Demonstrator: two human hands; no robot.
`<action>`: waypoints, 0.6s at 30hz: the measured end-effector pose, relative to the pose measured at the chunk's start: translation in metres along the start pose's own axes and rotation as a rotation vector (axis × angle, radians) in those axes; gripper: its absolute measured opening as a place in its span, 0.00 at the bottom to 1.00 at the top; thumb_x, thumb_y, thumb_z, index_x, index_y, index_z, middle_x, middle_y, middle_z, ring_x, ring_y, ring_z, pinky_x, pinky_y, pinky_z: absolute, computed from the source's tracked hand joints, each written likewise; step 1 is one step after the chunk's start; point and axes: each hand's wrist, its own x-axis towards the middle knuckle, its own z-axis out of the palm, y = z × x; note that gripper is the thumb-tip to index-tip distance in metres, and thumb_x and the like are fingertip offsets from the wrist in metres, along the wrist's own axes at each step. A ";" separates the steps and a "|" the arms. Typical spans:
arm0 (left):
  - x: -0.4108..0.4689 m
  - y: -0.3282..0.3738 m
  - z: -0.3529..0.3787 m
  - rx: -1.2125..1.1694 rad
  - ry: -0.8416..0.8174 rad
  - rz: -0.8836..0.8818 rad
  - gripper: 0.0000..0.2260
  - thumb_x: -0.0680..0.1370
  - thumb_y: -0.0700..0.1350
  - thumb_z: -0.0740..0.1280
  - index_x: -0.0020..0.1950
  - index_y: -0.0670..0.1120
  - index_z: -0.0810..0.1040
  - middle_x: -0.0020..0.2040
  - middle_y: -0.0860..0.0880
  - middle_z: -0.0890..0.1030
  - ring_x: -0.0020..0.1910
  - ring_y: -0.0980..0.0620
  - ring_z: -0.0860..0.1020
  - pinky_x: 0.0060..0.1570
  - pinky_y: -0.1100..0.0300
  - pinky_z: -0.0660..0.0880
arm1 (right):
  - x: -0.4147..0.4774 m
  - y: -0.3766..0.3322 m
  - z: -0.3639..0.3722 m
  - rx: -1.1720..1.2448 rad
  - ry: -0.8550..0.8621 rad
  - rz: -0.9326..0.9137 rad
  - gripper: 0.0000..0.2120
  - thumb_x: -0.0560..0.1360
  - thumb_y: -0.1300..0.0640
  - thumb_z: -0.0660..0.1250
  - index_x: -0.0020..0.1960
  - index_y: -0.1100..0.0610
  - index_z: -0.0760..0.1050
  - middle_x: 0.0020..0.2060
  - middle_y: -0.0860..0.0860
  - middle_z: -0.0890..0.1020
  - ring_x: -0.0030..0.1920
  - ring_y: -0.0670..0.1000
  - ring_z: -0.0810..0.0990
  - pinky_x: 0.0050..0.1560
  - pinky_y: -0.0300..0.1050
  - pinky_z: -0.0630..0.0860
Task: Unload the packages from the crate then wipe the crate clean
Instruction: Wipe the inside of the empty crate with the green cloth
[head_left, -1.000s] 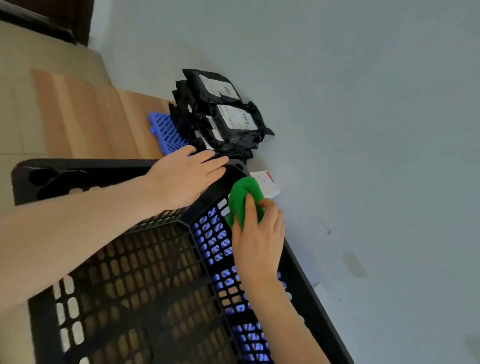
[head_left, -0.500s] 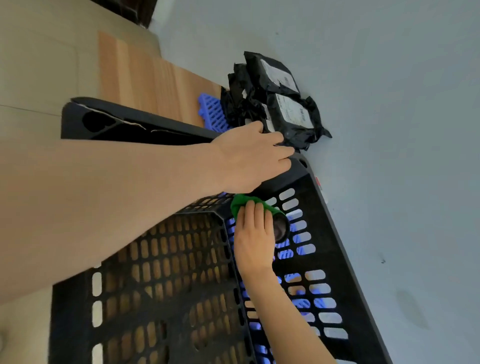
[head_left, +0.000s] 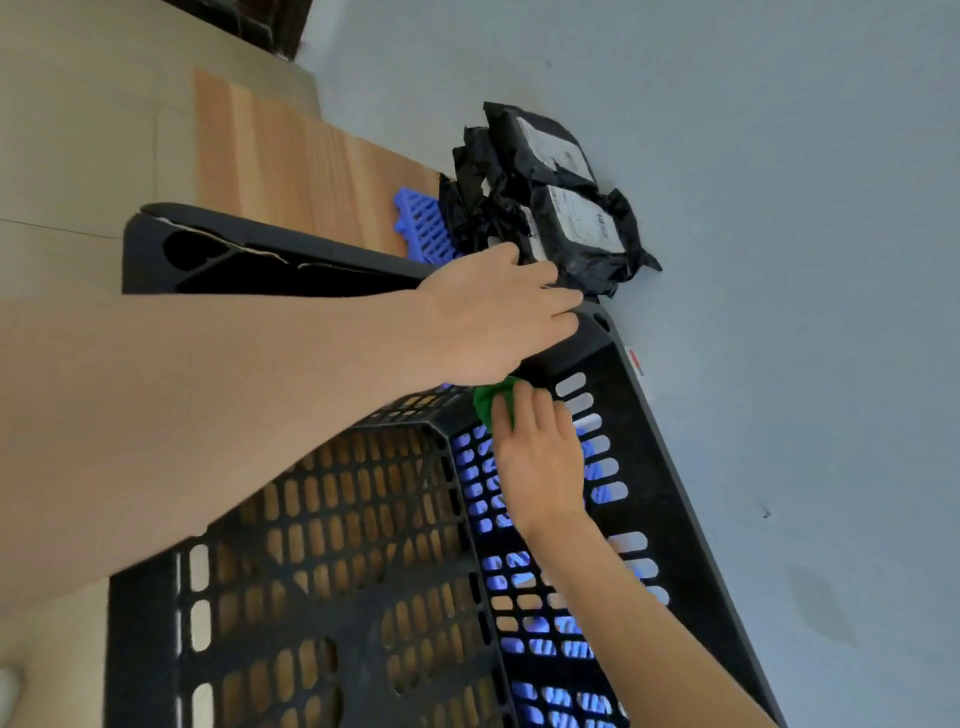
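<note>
Steadies the black crate with the left hand, fingers laid straight over its far rim corner at 12 o'clock. Presses a green cloth against the crate's inner side wall, just below that corner, with the right hand, fingers extended flat. Leaves the black packages heaped outside the crate at 1 o'clock, partly on a blue grid mat.
</note>
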 end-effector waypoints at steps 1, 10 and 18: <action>-0.002 0.001 -0.003 0.012 0.034 0.006 0.21 0.82 0.47 0.58 0.75 0.49 0.63 0.78 0.48 0.60 0.72 0.46 0.63 0.62 0.47 0.69 | -0.002 0.013 -0.012 0.011 0.065 0.053 0.19 0.72 0.67 0.54 0.60 0.64 0.75 0.55 0.62 0.77 0.51 0.60 0.76 0.51 0.53 0.73; -0.006 0.004 -0.005 0.067 0.107 0.018 0.23 0.80 0.49 0.60 0.75 0.47 0.62 0.78 0.48 0.60 0.71 0.46 0.65 0.61 0.49 0.69 | -0.008 0.044 -0.033 0.031 0.359 0.296 0.19 0.75 0.69 0.55 0.64 0.65 0.72 0.57 0.62 0.74 0.55 0.62 0.72 0.54 0.54 0.68; -0.004 0.004 -0.006 0.076 0.089 0.020 0.23 0.81 0.47 0.60 0.75 0.46 0.60 0.77 0.47 0.60 0.71 0.45 0.65 0.60 0.49 0.69 | -0.014 -0.046 0.052 0.082 -0.054 -0.051 0.19 0.72 0.60 0.62 0.62 0.62 0.76 0.57 0.58 0.78 0.59 0.60 0.74 0.65 0.55 0.69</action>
